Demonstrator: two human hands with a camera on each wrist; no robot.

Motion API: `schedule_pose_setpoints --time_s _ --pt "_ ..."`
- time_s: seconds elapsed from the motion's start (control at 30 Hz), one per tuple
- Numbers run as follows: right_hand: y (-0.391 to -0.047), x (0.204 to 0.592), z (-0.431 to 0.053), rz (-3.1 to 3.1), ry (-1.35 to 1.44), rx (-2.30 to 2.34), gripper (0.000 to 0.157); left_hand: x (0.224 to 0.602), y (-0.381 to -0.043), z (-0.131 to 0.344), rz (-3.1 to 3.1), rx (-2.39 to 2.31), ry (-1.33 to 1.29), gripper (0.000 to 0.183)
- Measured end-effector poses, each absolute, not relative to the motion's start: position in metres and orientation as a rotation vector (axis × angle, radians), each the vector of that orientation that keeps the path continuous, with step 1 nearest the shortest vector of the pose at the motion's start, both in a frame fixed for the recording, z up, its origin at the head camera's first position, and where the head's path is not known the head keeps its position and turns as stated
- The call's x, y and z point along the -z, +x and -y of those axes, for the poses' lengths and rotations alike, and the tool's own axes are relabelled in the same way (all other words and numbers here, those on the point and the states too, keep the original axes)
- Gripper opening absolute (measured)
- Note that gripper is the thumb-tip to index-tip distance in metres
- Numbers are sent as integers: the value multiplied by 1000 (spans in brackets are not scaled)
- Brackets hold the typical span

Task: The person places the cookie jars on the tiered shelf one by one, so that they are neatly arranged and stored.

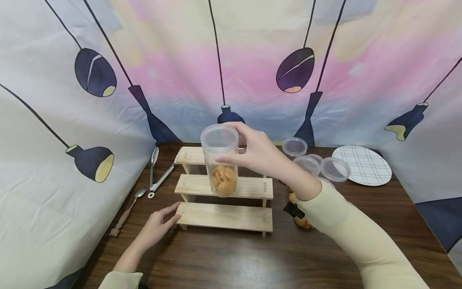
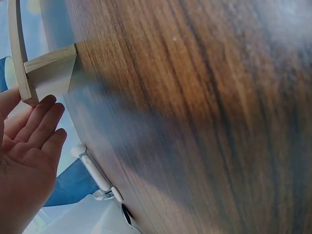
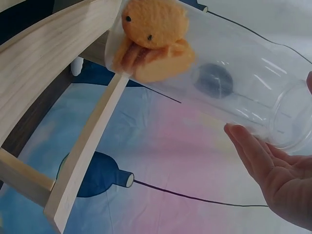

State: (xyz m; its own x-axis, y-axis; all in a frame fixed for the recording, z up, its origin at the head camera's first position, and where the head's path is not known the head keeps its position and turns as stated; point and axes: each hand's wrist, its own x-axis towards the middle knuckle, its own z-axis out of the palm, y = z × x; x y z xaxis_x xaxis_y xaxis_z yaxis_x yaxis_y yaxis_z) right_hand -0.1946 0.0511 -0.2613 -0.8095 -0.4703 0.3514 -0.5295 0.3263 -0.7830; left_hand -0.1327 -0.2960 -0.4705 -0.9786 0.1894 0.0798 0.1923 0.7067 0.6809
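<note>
My right hand (image 1: 258, 150) grips a tall clear plastic jar (image 1: 211, 176) near its lidded top. Several orange-brown cookies (image 1: 224, 180) lie in the bottom of the jar; two black dots mark one in the right wrist view. The jar is upright at the middle step of a three-tier wooden display stand (image 1: 223, 216). Whether its base touches that step, I cannot tell. At the stand's lower left corner, my left hand (image 1: 157, 226) holds the end of the bottom board between thumb and fingers. That board end (image 2: 30, 92) also shows in the left wrist view.
Tongs (image 1: 162, 178) and a spoon (image 1: 126, 212) lie left of the stand. To its right stand several clear lidded jars (image 1: 294, 147), partly hidden by my right arm. Behind them is a checked white plate (image 1: 362, 166). A printed cloth hangs around the table (image 1: 231, 261).
</note>
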Motion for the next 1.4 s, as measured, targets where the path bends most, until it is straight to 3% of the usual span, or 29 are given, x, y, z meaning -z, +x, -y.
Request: schedule_pose_setpoints --time_s 0.67,1.4 --pt "-245 249 -2 2445 860 -1418 80 469 -136 297 2891 1187 -337 51" --pt "-273 249 23 2534 735 -1368 80 474 -135 299 2896 1166 -341 51"
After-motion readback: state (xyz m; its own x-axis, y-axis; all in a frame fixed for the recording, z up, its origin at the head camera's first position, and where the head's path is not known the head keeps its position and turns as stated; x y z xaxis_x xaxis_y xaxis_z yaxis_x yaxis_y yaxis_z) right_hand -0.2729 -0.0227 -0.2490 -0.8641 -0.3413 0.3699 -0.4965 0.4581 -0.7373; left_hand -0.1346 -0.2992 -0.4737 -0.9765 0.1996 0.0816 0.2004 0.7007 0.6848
